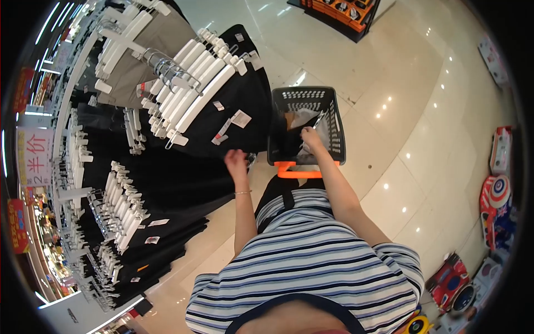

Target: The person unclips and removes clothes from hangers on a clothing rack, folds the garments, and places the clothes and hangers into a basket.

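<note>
My left hand (236, 163) is beside the black garments (189, 172) on the rack, its fingers loosely bent and apart, with no held thing visible. Over the dark shopping basket (338, 131) is my right hand (310, 136), fingers closed in a pinch. A thin pale strip (319, 119) shows at its fingertips, too small to name. Inside the basket lie a crumpled whitish item (303, 117) and something black, partly covered by the hand. The basket's orange handle (300, 175) is folded toward my waist.
White clip hangers (194, 92) with black and grey clothes and paper tags (241, 118) fill the rack on the left. A pink-lettered sign (36, 156) hangs farther left. Shiny tiles (400, 122) cover the floor. An orange display stand (350, 14) stands ahead, boxed goods (500, 156) at right.
</note>
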Motion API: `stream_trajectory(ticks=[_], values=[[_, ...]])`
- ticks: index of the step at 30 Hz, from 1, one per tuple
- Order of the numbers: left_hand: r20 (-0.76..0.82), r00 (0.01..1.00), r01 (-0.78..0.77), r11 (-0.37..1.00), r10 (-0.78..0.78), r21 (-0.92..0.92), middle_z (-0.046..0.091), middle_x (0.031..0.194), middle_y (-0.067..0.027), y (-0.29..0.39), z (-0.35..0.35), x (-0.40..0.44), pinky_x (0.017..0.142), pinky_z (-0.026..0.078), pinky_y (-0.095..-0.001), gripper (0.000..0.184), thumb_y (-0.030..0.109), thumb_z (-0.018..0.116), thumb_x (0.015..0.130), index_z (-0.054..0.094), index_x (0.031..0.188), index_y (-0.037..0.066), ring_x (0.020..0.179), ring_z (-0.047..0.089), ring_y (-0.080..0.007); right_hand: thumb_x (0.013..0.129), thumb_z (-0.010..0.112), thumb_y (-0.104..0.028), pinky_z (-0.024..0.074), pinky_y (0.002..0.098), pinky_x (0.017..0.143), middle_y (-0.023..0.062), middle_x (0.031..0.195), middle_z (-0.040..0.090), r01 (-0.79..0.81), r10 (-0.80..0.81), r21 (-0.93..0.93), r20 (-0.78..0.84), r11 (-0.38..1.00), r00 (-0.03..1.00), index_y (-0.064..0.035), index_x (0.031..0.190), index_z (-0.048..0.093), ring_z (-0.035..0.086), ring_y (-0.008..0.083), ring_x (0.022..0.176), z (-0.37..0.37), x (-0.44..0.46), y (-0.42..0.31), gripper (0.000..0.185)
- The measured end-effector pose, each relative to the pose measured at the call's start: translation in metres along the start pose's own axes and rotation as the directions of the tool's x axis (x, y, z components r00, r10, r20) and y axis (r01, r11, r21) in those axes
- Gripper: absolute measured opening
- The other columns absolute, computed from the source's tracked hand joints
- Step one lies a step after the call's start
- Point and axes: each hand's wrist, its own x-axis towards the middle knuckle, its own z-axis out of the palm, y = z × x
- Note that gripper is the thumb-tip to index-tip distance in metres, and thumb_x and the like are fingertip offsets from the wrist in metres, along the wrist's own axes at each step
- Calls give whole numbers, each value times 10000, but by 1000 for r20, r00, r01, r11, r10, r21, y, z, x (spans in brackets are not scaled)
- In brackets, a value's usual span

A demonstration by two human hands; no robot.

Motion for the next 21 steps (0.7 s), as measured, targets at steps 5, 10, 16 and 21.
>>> stream_trajectory(ticks=[5, 10, 16, 21], values=[[-356, 715, -460, 788, 602, 408, 399, 1205, -150, 74, -17, 14, 874, 403, -378, 739, 290, 754, 747, 321, 1253, -30, 1056, 439, -263, 754, 413, 21, 509, 350, 634, 256, 1021, 593, -71, 97, -85, 365, 994, 926, 103, 1160, 458, 667, 246, 676, -10, -56, -39, 417], [-315, 716, -548, 782, 622, 299, 479, 1093, -154, 104, -7, 6, 883, 391, -354, 607, 273, 713, 793, 393, 1187, -60, 968, 496, -239, 773, 409, -50, 454, 371, 870, 278, 1139, 548, 209, -70, -317, 399, 925, 914, 76, 1195, 465, 590, 357, 999, -19, -66, -68, 443], [-271, 778, -561, 821, 566, 105, 535, 1165, -169, 103, -1, -3, 895, 397, -300, 494, 225, 648, 857, 449, 1168, -102, 1009, 520, -187, 807, 469, -149, 411, 366, 928, 274, 1077, 578, 366, -313, -164, 278, 916, 908, 49, 1146, 514, 534, 373, 1082, -8, -58, -129, 395], [-184, 806, -555, 826, 562, 91, 554, 1142, -134, 106, -8, -13, 874, 414, -277, 485, 211, 625, 875, 430, 1195, -96, 980, 533, -163, 901, 507, -206, 428, 311, 903, 145, 1090, 607, 414, -548, 374, 410, 830, 729, 18, 1180, 504, 581, 219, 1022, 3, -85, -223, 359]])
